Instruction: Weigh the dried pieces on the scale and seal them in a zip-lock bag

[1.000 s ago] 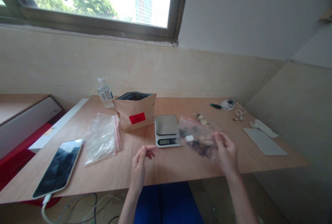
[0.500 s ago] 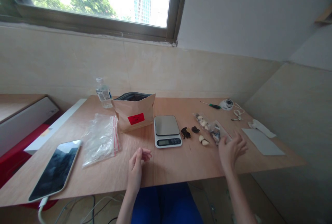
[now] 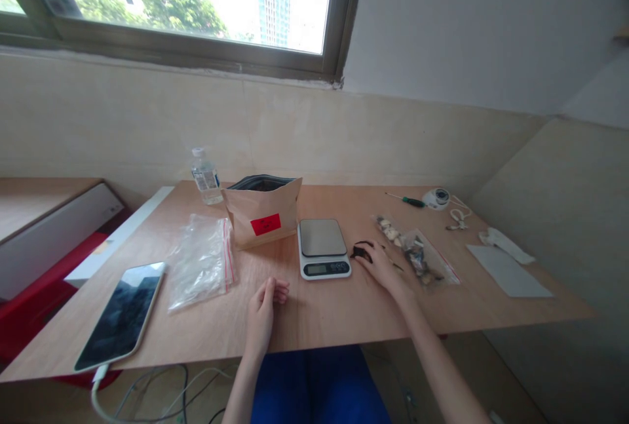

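My right hand (image 3: 381, 265) is over the small dried pieces just right of the kitchen scale (image 3: 324, 267). Its thumb and fingers close around a dark, crinkled dried piece (image 3: 362, 252), which looks like dried fungus and still rests at table level. The palm hides most of the other loose pieces. My left hand (image 3: 264, 309) rests near the table's front edge, fingers curled in, with nothing seen in it. Behind the scale's left side stands an open brown paper pouch (image 3: 263, 217) with a red label. The scale's metal plate bears nothing.
A clear zip bag (image 3: 201, 267) and a phone (image 3: 122, 312) on a cable lie at left, a water bottle (image 3: 206, 178) behind. To the right are bags of dried pieces (image 3: 422, 260), a screwdriver (image 3: 413, 202), a white camera (image 3: 436, 198) and a white sheet (image 3: 508, 271).
My right hand has moved left from the plastic bags to the loose dark pieces beside the scale. The left hand stays put. The view has shifted slightly.
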`<state>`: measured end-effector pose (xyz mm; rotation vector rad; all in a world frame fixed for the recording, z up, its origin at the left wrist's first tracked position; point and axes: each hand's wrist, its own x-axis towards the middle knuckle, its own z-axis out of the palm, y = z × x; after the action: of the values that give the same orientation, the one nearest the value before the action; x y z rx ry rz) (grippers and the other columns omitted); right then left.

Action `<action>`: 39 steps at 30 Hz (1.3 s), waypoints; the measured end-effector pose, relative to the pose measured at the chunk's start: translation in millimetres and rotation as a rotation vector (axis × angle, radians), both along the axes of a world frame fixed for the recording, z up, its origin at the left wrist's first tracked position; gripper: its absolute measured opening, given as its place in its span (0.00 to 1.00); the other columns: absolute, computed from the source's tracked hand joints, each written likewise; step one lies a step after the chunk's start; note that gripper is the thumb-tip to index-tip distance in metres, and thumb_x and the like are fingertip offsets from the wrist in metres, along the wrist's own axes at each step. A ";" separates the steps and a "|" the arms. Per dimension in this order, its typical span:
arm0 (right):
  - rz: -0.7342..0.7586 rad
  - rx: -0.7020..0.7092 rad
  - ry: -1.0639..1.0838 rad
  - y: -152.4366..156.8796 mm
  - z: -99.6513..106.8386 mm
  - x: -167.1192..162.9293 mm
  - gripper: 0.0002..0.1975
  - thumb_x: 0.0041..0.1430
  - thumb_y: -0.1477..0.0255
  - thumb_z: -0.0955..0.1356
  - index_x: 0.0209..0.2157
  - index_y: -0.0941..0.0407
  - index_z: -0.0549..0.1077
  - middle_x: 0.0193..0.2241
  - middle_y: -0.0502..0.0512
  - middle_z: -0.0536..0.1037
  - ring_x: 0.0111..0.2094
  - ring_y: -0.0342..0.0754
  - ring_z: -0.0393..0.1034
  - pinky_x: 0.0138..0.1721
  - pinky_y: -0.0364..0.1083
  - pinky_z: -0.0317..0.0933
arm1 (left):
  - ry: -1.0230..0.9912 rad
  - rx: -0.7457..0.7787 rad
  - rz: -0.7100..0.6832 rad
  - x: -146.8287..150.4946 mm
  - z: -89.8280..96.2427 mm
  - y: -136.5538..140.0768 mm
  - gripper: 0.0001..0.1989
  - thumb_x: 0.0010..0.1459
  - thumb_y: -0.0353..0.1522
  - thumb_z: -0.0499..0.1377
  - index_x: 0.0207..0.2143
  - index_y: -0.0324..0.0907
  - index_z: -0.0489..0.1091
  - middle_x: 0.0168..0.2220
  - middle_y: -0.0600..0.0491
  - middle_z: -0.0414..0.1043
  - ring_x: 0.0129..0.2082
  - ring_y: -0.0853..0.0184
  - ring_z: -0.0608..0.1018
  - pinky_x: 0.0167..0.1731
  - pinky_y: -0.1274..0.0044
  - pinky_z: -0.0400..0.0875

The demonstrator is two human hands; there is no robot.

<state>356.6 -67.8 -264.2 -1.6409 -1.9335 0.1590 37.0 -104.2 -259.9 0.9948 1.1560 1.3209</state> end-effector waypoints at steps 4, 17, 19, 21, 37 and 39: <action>-0.070 0.067 0.097 -2.3 -1.7 1.9 0.11 0.57 0.70 0.66 0.42 0.54 0.73 0.44 0.59 0.70 0.46 0.54 0.68 0.51 0.55 0.63 | -0.006 -0.005 -0.016 -0.7 -1.0 0.5 0.24 0.52 0.51 0.58 0.26 0.37 0.75 0.25 0.49 0.73 0.25 0.67 0.73 0.27 0.77 0.69; 0.166 0.001 0.363 62.1 41.7 -68.1 0.13 0.52 0.69 0.71 0.41 0.54 0.76 0.47 0.57 0.68 0.45 0.49 0.69 0.45 0.49 0.66 | -0.036 -0.009 -0.027 -1.5 -2.8 -0.1 0.23 0.54 0.49 0.57 0.27 0.37 0.74 0.26 0.49 0.73 0.25 0.68 0.72 0.28 0.78 0.68; 0.205 -0.025 0.285 74.2 41.6 -81.7 0.11 0.51 0.74 0.71 0.40 0.55 0.77 0.43 0.57 0.70 0.46 0.50 0.69 0.49 0.51 0.64 | -0.032 -0.008 -0.027 -2.0 -2.2 -1.0 0.23 0.55 0.49 0.56 0.28 0.37 0.74 0.26 0.49 0.73 0.25 0.68 0.73 0.28 0.77 0.68; 0.208 -0.028 0.256 80.5 38.8 -88.4 0.14 0.52 0.77 0.70 0.42 0.55 0.76 0.42 0.56 0.71 0.46 0.50 0.69 0.52 0.52 0.61 | -0.024 -0.005 -0.033 -2.3 -1.2 -1.9 0.24 0.55 0.50 0.56 0.28 0.37 0.74 0.26 0.49 0.73 0.25 0.68 0.73 0.28 0.77 0.68; -0.296 0.123 -0.015 18.2 6.5 1.3 0.14 0.57 0.70 0.63 0.45 0.58 0.70 0.47 0.66 0.70 0.53 0.59 0.64 0.54 0.59 0.57 | 0.011 -0.014 -0.059 -1.4 0.8 -1.4 0.22 0.55 0.49 0.56 0.27 0.38 0.75 0.26 0.49 0.73 0.26 0.67 0.72 0.29 0.77 0.67; -0.325 0.034 -0.090 9.0 2.8 12.5 0.11 0.55 0.73 0.64 0.41 0.58 0.72 0.43 0.65 0.73 0.49 0.59 0.67 0.51 0.58 0.59 | 0.028 -0.006 -0.062 -1.3 1.2 -1.4 0.22 0.55 0.49 0.57 0.27 0.38 0.75 0.26 0.49 0.73 0.27 0.66 0.72 0.29 0.77 0.68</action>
<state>369.1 -58.8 -261.4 -1.9397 -1.6922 -0.0774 35.6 -105.6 -258.6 1.0391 1.1407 1.2573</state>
